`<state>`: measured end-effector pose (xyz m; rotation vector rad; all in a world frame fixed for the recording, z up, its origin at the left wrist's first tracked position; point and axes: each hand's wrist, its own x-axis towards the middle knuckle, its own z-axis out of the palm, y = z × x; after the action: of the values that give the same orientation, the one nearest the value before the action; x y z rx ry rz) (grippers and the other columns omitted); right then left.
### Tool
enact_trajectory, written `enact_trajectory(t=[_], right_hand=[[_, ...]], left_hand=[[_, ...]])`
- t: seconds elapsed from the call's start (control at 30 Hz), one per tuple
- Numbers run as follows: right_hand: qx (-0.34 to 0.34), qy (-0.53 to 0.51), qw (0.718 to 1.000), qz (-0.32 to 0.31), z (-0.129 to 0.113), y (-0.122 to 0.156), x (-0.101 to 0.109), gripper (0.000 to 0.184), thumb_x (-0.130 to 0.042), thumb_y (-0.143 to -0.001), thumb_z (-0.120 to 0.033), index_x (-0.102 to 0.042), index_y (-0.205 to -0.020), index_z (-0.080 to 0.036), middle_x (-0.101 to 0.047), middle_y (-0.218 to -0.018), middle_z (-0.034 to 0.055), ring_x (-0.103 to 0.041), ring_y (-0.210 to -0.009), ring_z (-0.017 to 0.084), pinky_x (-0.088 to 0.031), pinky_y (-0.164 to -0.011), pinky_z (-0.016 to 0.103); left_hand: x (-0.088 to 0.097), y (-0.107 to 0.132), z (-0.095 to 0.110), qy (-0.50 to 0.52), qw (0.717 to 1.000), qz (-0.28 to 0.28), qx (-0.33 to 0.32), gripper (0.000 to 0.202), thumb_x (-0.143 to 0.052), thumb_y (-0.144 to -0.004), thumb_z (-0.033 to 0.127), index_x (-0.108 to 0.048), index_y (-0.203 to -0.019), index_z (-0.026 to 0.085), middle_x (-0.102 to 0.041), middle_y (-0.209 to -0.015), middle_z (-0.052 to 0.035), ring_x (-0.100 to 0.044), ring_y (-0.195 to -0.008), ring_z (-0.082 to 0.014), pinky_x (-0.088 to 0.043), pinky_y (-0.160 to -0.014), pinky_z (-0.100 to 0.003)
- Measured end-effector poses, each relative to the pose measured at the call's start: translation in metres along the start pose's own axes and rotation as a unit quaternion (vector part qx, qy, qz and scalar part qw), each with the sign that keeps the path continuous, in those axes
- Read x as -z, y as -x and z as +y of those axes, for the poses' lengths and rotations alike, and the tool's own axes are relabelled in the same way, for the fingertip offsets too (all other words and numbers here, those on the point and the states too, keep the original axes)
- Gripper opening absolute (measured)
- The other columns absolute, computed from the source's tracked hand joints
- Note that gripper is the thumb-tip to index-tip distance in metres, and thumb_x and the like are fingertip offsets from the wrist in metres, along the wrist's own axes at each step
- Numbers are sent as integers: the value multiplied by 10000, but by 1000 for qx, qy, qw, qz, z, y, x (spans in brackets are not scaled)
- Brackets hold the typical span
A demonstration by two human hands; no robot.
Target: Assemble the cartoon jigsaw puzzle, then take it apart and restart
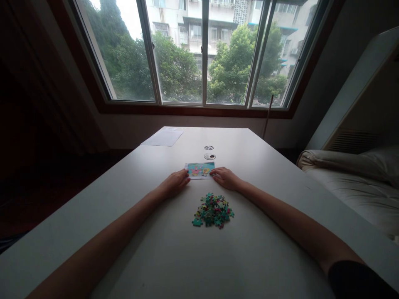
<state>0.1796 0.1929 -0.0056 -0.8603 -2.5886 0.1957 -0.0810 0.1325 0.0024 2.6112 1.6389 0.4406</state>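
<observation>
A small picture card [200,170] with cartoon figures on a blue-green ground lies on the white table [149,257]. At its left edge rests my left hand [175,182], fingers stretched out and fingertips touching the card. My right hand [227,178] lies at the opposite edge, its fingers extended and the tips on the card's corner. Nearer to me, between my forearms, is a loose heap of jigsaw puzzle pieces [213,209], mostly green with some yellow and red. Neither hand touches the heap.
Two oval stickers or discs [209,156] lie beyond the card. Sheets of paper [162,137] are at the table's far left corner. A window [204,54] faces the table. On the right stands a light padded seat [352,182], and a thin stick [268,116] leans behind the table.
</observation>
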Motion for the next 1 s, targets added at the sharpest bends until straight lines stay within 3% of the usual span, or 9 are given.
enact_trajectory(t=[0.13,0.37,0.6,1.0], right_hand=[[-14,5,1000,13,1,-9,-6,294,-447,-835,-243,-583,-1092,-199,-590,-1138,72,-504,-1071,207,-385,-917,373],[2,15,999,48,4,-5,-11,283,-434,-847,-249,-598,-1070,-189,-558,-1151,99,-496,-1062,203,-395,-906,366],[39,9,999,26,2,-5,-10,286,-426,-863,-286,-601,-1074,-207,-588,-1144,63,-499,-1057,202,-394,-912,371],[69,-12,997,12,2,-6,-10,314,-364,-893,-284,-586,-1110,-236,-594,-1156,23,-509,-1038,191,-398,-910,365]], left_hand=[[-2,3,-9,-12,999,38,14,369,-278,-894,338,-549,-1046,140,-514,-1196,-132,-459,-1122,-235,-350,-959,-363],[-5,9,-13,-33,998,46,35,405,-279,-892,347,-573,-1105,167,-551,-1170,-95,-496,-1078,-221,-384,-928,-343],[-4,11,-8,-65,993,46,85,397,-283,-895,336,-565,-1106,152,-543,-1194,-108,-477,-1113,-220,-362,-935,-335],[2,14,4,-100,983,45,145,300,-321,-880,328,-563,-969,173,-602,-1018,-96,-549,-938,-236,-424,-753,-329]])
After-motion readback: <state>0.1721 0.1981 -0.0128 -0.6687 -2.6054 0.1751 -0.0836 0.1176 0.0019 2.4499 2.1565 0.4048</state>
